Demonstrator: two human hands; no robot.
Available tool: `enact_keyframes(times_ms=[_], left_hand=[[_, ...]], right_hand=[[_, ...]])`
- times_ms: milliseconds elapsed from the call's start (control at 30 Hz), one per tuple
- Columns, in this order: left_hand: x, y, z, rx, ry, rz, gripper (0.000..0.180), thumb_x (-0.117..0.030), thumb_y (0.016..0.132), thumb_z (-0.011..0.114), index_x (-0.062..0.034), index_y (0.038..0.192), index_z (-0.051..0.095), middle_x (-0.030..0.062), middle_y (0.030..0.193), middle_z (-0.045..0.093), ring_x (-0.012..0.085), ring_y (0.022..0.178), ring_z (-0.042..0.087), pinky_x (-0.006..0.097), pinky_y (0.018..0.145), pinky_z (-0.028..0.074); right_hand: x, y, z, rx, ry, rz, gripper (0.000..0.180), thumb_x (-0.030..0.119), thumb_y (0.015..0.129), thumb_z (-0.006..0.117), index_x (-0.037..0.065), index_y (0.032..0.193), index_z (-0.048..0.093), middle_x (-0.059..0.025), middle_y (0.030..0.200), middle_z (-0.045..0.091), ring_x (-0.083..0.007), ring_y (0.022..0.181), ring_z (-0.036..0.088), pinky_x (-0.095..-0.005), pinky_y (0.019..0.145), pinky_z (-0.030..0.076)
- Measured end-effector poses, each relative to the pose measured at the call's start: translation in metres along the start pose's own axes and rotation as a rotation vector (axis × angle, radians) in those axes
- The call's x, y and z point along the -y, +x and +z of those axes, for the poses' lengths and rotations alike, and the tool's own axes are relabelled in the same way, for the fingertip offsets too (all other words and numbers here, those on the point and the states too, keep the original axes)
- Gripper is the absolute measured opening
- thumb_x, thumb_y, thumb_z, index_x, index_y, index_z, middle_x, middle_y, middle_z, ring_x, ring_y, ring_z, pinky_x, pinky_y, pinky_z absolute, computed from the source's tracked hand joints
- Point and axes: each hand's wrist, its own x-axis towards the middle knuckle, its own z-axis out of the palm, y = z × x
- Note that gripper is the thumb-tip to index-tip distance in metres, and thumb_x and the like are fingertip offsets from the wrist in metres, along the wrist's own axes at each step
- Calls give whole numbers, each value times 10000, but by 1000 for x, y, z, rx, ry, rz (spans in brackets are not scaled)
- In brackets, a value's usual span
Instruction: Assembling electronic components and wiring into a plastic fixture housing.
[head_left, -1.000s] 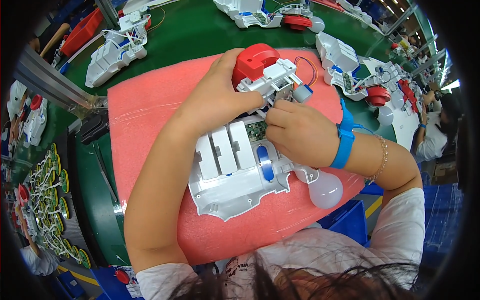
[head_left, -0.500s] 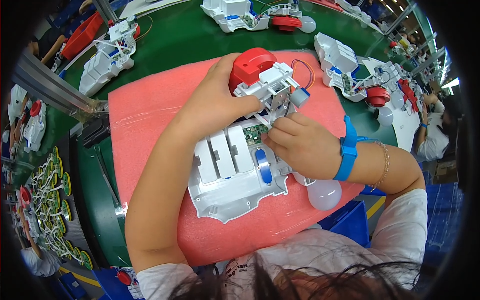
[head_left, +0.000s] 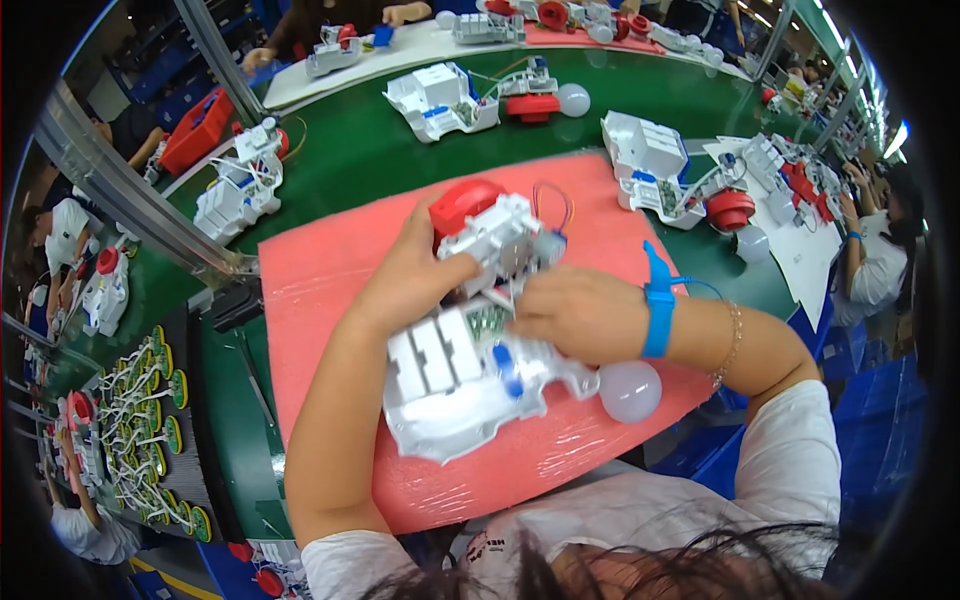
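Observation:
My left hand (head_left: 410, 280) is closed around a white plastic mechanism (head_left: 492, 228) with a rounded red cover (head_left: 466, 207), tilted up above the far end of a white plastic housing (head_left: 440, 425). My right hand (head_left: 585, 315) is closed, fingertips together between the mechanism and the housing's small green circuit board (head_left: 487, 322). What those fingers hold is hidden and blurred. A small round motor (head_left: 551, 246) and thin coloured wires sit at the mechanism's right side. The housing has ribbed compartments and a blue oval part (head_left: 507, 371). Beside it, below my right hand, lies a white bulb (head_left: 631, 391).
A pink foam mat (head_left: 320, 300) lies under the work. Similar opened white units (head_left: 440, 95) stand across the green table (head_left: 345, 180). Left of the mat are a slim metal tool (head_left: 256, 380) and a black tray (head_left: 215, 455) of round circuit boards. Co-workers sit around.
The view has shifted, bringing more of the far tables into sight. My left hand still grips the mechanism, and my right fingers stay beside the circuit board.

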Motion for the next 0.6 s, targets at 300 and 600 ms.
enact_keyframes(times_ms=[300,600], left_hand=[[-5,-57,-22,-78,-96,-257,611,-76,739,601,5,1263,297,128,1119,486,197,1014,498,300,836,427],[11,-57,-52,26,-51,-226,456,-337,842,578,36,1085,480,91,918,578,140,795,545,277,702,464]], right_hand=[[-165,61,1,-465,-257,455,471,135,682,669,59,1121,513,-128,1254,419,-312,1144,408,-390,948,368],[-248,113,30,-187,-640,513,285,247,639,697,108,871,607,-71,896,590,-248,911,544,-408,791,412]])
